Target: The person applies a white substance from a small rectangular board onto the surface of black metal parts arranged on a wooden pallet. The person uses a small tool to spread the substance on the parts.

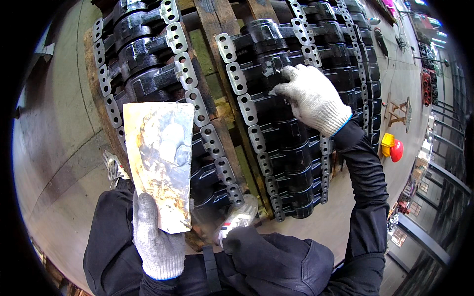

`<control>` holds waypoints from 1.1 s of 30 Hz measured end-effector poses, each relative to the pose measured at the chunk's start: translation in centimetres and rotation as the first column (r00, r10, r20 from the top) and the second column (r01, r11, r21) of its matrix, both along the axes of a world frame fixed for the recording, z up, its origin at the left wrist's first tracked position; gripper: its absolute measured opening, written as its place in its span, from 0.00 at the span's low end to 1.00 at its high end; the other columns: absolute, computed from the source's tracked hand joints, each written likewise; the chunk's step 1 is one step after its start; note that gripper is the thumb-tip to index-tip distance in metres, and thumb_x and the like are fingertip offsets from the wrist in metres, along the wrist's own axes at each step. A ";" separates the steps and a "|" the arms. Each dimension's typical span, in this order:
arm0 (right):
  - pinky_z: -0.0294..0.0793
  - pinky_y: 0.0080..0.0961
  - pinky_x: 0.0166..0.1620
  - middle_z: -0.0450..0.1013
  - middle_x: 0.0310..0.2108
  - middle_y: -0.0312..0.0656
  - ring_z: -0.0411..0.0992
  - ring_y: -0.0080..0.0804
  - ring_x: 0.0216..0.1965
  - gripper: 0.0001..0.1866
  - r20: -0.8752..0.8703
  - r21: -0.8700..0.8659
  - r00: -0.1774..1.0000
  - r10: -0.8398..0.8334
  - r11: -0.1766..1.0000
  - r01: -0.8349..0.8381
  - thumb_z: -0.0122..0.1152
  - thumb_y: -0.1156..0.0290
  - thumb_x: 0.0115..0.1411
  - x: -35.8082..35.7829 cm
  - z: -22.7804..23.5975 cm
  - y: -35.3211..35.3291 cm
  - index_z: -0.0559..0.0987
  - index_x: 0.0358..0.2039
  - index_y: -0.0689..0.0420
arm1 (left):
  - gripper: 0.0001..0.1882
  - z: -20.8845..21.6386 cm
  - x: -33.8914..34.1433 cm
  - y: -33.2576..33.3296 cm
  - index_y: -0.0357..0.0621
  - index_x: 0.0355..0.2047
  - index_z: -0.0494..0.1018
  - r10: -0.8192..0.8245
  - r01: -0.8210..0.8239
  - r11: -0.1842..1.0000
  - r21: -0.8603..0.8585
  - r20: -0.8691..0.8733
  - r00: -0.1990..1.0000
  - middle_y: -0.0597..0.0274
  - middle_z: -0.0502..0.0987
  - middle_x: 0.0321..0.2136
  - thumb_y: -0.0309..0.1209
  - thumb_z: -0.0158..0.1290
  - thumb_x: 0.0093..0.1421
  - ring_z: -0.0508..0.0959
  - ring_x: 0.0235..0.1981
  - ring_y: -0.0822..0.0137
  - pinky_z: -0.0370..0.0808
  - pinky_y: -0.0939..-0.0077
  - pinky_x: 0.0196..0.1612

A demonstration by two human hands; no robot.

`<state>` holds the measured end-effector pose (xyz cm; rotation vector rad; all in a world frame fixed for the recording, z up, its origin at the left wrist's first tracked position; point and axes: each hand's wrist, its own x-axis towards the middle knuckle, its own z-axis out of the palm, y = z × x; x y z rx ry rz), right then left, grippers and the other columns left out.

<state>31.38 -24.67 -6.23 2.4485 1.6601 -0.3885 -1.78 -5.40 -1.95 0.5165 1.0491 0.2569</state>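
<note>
My left hand (pixel 157 241), in a grey-white knit glove, grips the lower end of a flat board (pixel 148 163). The board's pale face carries yellow-brown stains and a shiny lump of whitish paste (pixel 174 145). My right hand (pixel 313 96), gloved in white, reaches over a row of glossy black cast track links (pixel 286 133). Its thumb and forefinger stand apart near a link's surface, and no tool shows in them; the other fingers are partly hidden. Beside the fingertips, grey-white smears (pixel 269 66) mark the black surface. Bare metal plates with holes (pixel 237 78) line the row's edges.
Another track row (pixel 138 54) lies to the left, and more rows (pixel 340 44) stand at the right. Wooden beams (pixel 217 24) run between and under them. My shoe (pixel 239 214) is close to the near ends. On the right floor are a wooden stand (pixel 399 114) and a red helmet-like object (pixel 396 150).
</note>
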 end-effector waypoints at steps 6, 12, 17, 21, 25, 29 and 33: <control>0.79 0.39 0.53 0.76 0.46 0.45 0.76 0.44 0.47 0.15 -0.012 -0.024 1.000 -0.011 1.000 0.010 0.67 0.78 0.57 0.2 1.2 0.0 0.89 0.44 0.54 | 0.30 0.0 -0.5 0.3 0.42 0.72 0.63 -0.039 0.039 0.999 -0.004 0.047 0.998 0.54 0.76 0.63 0.43 0.52 0.77 0.81 0.58 0.60 0.82 0.62 0.56; 0.80 0.40 0.53 0.77 0.46 0.47 0.77 0.46 0.48 0.14 -0.027 0.035 1.000 0.001 0.999 0.000 0.67 0.78 0.57 0.3 1.2 0.4 0.89 0.44 0.55 | 0.30 0.1 -0.2 0.0 0.42 0.72 0.62 0.013 -0.013 1.000 0.007 0.008 1.000 0.55 0.76 0.64 0.43 0.51 0.77 0.81 0.58 0.60 0.82 0.62 0.56; 0.80 0.41 0.54 0.77 0.47 0.47 0.77 0.47 0.49 0.14 -0.039 0.004 0.999 -0.001 1.000 0.001 0.67 0.78 0.56 -0.1 0.3 1.1 0.88 0.44 0.56 | 0.30 -0.1 -0.6 0.1 0.43 0.73 0.62 0.004 -0.004 1.000 -0.001 0.008 1.000 0.54 0.75 0.64 0.43 0.51 0.77 0.80 0.60 0.60 0.81 0.61 0.58; 0.79 0.41 0.53 0.77 0.47 0.47 0.77 0.46 0.48 0.15 -0.011 0.003 1.000 0.016 1.000 -0.016 0.67 0.78 0.56 0.1 0.0 0.9 0.89 0.44 0.55 | 0.30 -0.1 -0.5 0.2 0.44 0.73 0.62 -0.021 0.022 1.000 -0.018 0.037 0.999 0.55 0.75 0.65 0.43 0.51 0.77 0.79 0.61 0.60 0.79 0.60 0.60; 0.79 0.40 0.53 0.77 0.45 0.46 0.76 0.45 0.47 0.15 -0.024 0.027 1.000 0.014 1.000 -0.013 0.67 0.79 0.56 0.4 0.4 0.3 0.89 0.44 0.54 | 0.30 -0.1 -0.5 0.1 0.45 0.73 0.62 -0.003 0.003 1.000 -0.010 0.024 1.000 0.56 0.75 0.64 0.43 0.52 0.76 0.79 0.61 0.60 0.79 0.60 0.60; 0.76 0.42 0.53 0.75 0.44 0.44 0.74 0.46 0.48 0.17 -0.044 0.025 0.999 -0.030 0.999 0.031 0.67 0.80 0.53 0.5 1.2 -0.2 0.88 0.44 0.53 | 0.30 -0.2 -0.4 0.0 0.44 0.72 0.63 0.018 -0.018 1.000 -0.016 0.001 1.000 0.55 0.75 0.64 0.43 0.52 0.76 0.79 0.60 0.59 0.80 0.60 0.59; 0.79 0.41 0.52 0.76 0.44 0.46 0.77 0.45 0.46 0.15 -0.030 0.046 1.000 0.001 0.999 0.000 0.69 0.78 0.56 0.9 1.2 -0.5 0.89 0.44 0.54 | 0.30 -0.1 -0.2 0.0 0.42 0.72 0.63 0.007 -0.007 1.000 0.001 -0.003 1.000 0.54 0.75 0.64 0.43 0.52 0.76 0.80 0.60 0.59 0.80 0.60 0.59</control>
